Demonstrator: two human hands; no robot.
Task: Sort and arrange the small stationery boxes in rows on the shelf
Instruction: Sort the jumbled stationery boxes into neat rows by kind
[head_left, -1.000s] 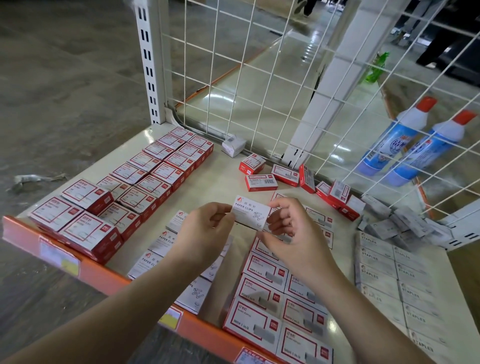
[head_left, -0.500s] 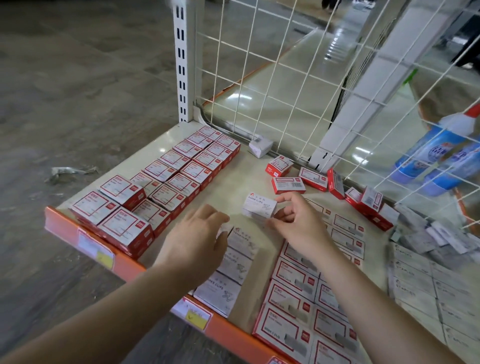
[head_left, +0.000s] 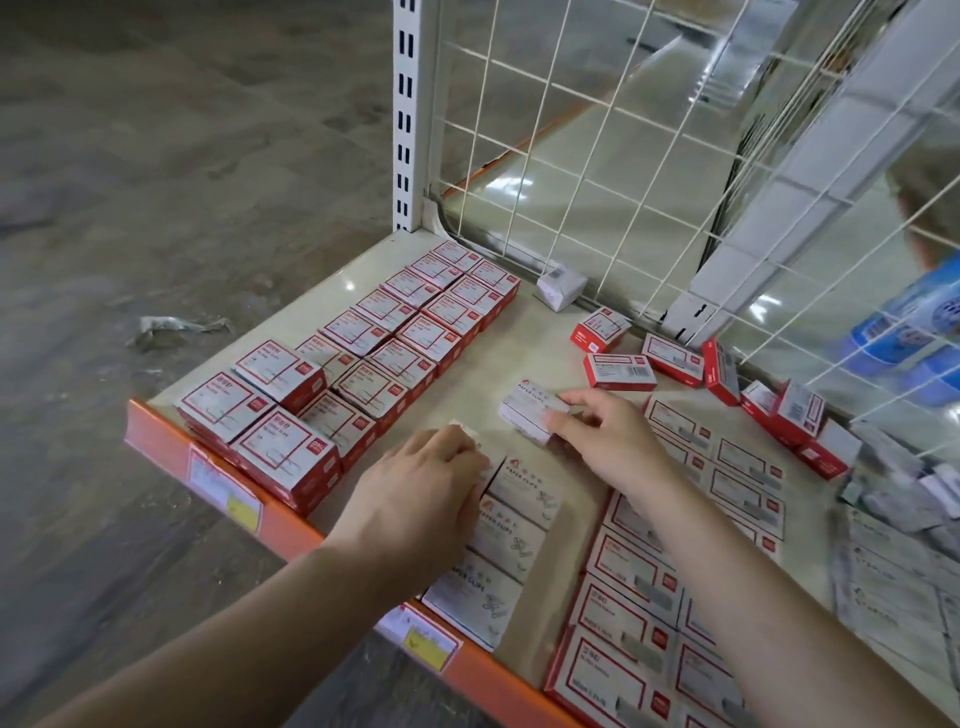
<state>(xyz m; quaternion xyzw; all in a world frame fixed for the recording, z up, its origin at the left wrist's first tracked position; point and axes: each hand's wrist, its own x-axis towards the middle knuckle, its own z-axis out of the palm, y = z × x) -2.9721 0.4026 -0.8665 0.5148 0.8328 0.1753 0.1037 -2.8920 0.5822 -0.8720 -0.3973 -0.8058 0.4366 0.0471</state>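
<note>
Grey, mottled concrete floor (head_left: 171, 171) fills the left side, with a crumpled scrap of wrapper (head_left: 176, 328) lying on it. Next comes the cream, glossy shelf (head_left: 530, 358), edged in front by an orange strip (head_left: 291, 525) carrying paper price tags. A white slotted metal post (head_left: 410, 114) stands at the shelf's back left corner, and a white wire grid (head_left: 597, 156) forms the back wall.

On the shelf's left part, flat rectangular red-and-white cardboard boxes (head_left: 395, 343) lie in two tidy rows running front to back; some at the front are stacked. Beside them sits a row of white paper clip boxes (head_left: 514, 530). The left hand (head_left: 421, 499) rests palm down on this row's far end, fingers relaxed and flat, gripping nothing.

The right hand (head_left: 602, 436) pinches one white paper clip box (head_left: 527, 410) by its near right corner, thumb and fingers curled on it; the box sits low at the shelf surface just beyond the white row, tilted slightly out of line with it.

A small white box (head_left: 561, 283) lies alone by the grid. Loose red boxes (head_left: 675, 364) lie scattered along the back, some on edge. Below the right forearm, larger red-bordered boxes (head_left: 634, 613) lie in rows. At far right, grey boxes (head_left: 893, 571) appear blurred, partly in rows, partly heaped.
</note>
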